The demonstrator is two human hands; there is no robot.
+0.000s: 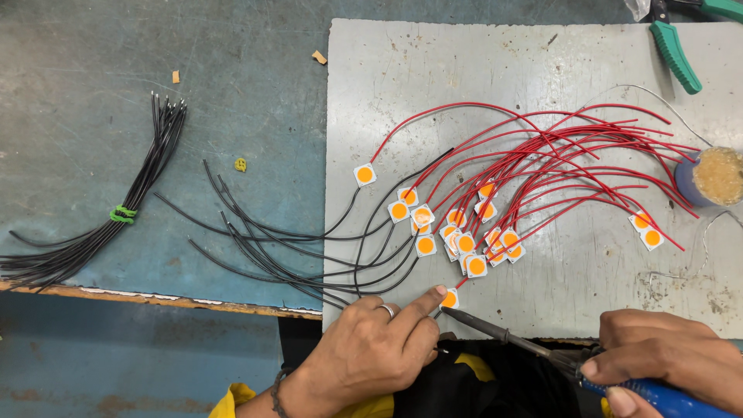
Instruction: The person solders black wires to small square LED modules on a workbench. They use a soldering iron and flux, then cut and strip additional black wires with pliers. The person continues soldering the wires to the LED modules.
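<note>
A small white square chip with an orange centre (449, 298) lies at the near edge of the grey board (371, 93), pinned under the tip of the left hand's forefinger. That left hand (375, 348) rests knuckles up with a ring on one finger, the forefinger stretched forward and the other fingers curled loosely under, gripping nothing. Just right of the fingertip, the dark tip of a soldering iron (511, 338) meets the chip's near corner; the iron slants back and to the right into the right hand (665, 356), whose fingers are wrapped tight round its blue handle, thumb lying along the top. The two hands sit apart, the iron's shaft bridging the gap between them. Beyond the left fingertip a cluster of like chips (464, 232) lies on the board, red wires (573, 147) fanning away beyond the right hand and black wires (294, 248) sweeping out past the left. Far off to the left hand's side lies a bundle of black wires (116, 217) bound with a green tie. Beyond the right hand stand a small pot (708, 178) and green-handled pliers (675, 54).
</note>
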